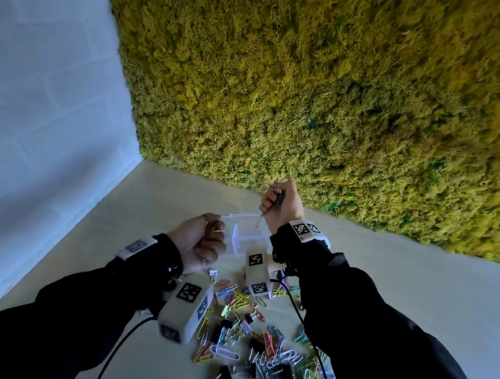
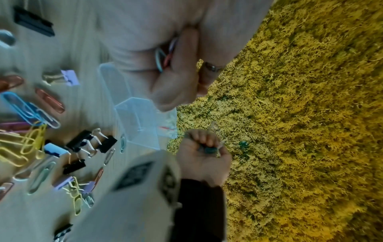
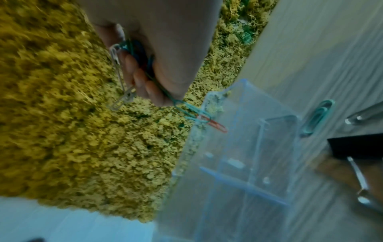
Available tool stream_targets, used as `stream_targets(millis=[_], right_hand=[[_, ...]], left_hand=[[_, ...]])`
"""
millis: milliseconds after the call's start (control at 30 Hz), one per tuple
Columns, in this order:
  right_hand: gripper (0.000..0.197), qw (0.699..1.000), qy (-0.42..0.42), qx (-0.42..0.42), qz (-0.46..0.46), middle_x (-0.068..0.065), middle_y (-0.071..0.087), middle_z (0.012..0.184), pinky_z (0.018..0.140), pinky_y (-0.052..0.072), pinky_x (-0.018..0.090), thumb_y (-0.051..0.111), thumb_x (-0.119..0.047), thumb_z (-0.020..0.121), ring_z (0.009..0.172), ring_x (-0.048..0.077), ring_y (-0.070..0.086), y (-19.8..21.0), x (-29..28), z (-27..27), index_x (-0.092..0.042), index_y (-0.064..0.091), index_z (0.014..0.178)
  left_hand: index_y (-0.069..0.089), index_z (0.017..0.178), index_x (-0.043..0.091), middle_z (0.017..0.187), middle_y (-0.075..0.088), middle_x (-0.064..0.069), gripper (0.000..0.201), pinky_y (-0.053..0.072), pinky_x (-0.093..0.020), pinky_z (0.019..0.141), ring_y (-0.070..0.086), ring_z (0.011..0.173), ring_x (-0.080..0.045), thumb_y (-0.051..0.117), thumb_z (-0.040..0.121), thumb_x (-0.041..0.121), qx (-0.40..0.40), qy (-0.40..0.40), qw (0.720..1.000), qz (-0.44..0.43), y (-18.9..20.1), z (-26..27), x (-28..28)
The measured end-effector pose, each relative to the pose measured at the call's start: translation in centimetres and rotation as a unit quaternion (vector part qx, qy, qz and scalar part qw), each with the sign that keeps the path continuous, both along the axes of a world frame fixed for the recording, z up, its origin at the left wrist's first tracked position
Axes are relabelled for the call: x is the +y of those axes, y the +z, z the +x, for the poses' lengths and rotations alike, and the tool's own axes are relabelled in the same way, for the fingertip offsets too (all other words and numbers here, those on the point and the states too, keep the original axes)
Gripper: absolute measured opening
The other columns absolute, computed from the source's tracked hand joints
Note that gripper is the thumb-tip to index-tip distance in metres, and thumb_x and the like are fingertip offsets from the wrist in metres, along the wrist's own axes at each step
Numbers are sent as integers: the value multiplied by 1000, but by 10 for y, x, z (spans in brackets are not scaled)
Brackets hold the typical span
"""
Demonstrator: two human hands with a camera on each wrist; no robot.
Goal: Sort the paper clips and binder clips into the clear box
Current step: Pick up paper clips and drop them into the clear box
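A person works at a pale table (image 1: pixel 400 293) beside a wall of yellow-green moss (image 1: pixel 342 91). The risk, as a judgement, lies with the right hand (image 1: pixel 279 205), raised at about one o'clock from the clear box (image 1: pixel 245 240); it is closed in a fist around a bunch of paper clips (image 3: pixel 143 62), and a linked string of green and red clips (image 3: pixel 199 118) dangles from the fist to the box's far rim. Because the clips are hooked together, a release could drop only some of them, or the string could catch on the rim and fall outside onto the table; a tug on a snagged chain could also tip or slide the light box. A silver clip (image 3: pixel 121 78) hangs loose on the outside of the curled fingers (image 3: pixel 132 68) and looks likely to slip off first.

The left hand (image 1: pixel 203 242) sits at the box's nine o'clock side, touching or just beside its wall; its fingers are curled shut around several coloured paper clips (image 2: pixel 165 55), seen in the left wrist view.

The box stands on the table between the two hands, divided into compartments that look nearly empty. The unsorted pile of paper clips and binder clips (image 1: pixel 259 341) lies at six o'clock from the box, nearer the person.
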State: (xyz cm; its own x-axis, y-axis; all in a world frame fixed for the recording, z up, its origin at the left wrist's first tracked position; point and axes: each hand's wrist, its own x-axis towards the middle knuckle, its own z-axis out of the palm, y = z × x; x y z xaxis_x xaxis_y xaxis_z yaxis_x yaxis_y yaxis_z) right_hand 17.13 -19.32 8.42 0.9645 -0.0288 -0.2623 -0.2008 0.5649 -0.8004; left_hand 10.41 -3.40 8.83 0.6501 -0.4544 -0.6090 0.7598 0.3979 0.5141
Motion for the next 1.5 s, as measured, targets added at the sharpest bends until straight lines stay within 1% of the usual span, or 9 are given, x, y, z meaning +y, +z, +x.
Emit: stream_targets(millis=[400, 467, 633, 733, 933, 1100, 1200, 1333, 1500], right_hand=[[23, 939, -6, -74, -335, 2, 51, 72, 62, 43, 30, 33, -7, 93, 64, 16, 46, -44, -4, -5, -14, 44, 74], [25, 909, 9, -96, -406, 7, 57, 75, 70, 45, 42, 37, -9, 92, 68, 22, 50, -47, -7, -8, -20, 45, 71], [19, 772, 120, -173, -600, 18, 66, 92, 70, 48, 35, 45, -15, 93, 79, 29, 60, -39, -28, -23, 1, 54, 94], [15, 721, 167, -226, -633, 12, 65, 94, 73, 45, 21, 49, -10, 91, 85, 24, 61, -31, -36, -25, 0, 57, 97], [23, 680, 194, -238, -666, 10, 65, 113, 97, 45, 26, 47, -3, 90, 104, 20, 61, -41, -36, -20, -4, 61, 108], [28, 639, 166, -272, -700, 3, 67, 114, 92, 51, 36, 42, -5, 91, 95, 18, 66, -47, -39, -21, -13, 63, 106], [25, 615, 133, -316, -710, -1, 69, 109, 89, 51, 41, 43, -13, 92, 90, 16, 67, -45, -46, -23, -18, 63, 106], [56, 585, 205, -224, -752, -2, 37, 143, 108, 29, 48, 57, -41, 84, 128, 19, 37, -42, -63, -15, -29, 36, 134], [78, 577, 276, -227, -735, 8, 37, 140, 110, 32, 43, 70, -21, 75, 129, 23, 35, -52, -62, -12, -20, 28, 140]], left_hand=[[39, 63, 14, 45, 38, 1, 29, 13, -9, 23, 30, 29, -6, 30, 91, 16, 27, 27, 999, 11, -11, 18, -13], [40, 64, 14, 44, 39, 2, 29, 13, -10, 25, 30, 28, -7, 30, 91, 16, 23, 23, 999, 12, -10, 17, -14], [41, 65, 14, 42, 39, 2, 29, 14, -9, 28, 29, 27, -7, 30, 91, 17, 25, 37, 998, 34, -12, 16, -8], [42, 66, 14, 42, 40, 2, 29, 15, -11, 28, 30, 28, -7, 30, 92, 17, 27, 40, 998, 38, -11, 17, -7], [48, 71, 8, 46, 46, 0, 30, 19, -12, 21, 37, 30, -6, 28, 93, 10, 22, 29, 999, 40, -8, 20, -14], [49, 76, 3, 48, 48, -4, 29, 25, -14, 21, 38, 31, -7, 29, 96, 11, 28, 16, 999, 40, -9, 25, -15], [50, 90, -4, 54, 56, -11, 24, 40, -17, 29, 51, 35, -12, 32, 95, 12, 24, 41, 998, 49, -4, 28, -17], [48, 93, -9, 69, 63, -22, 21, 55, -27, 45, 65, 52, -25, 33, 92, 5, 11, 49, 998, 28, -1, 35, -20], [46, 108, -7, 89, 64, -27, 27, 60, -38, 58, 69, 70, -33, 29, 87, -7, -27, 11, 1000, 13, 0, 49, -29]])
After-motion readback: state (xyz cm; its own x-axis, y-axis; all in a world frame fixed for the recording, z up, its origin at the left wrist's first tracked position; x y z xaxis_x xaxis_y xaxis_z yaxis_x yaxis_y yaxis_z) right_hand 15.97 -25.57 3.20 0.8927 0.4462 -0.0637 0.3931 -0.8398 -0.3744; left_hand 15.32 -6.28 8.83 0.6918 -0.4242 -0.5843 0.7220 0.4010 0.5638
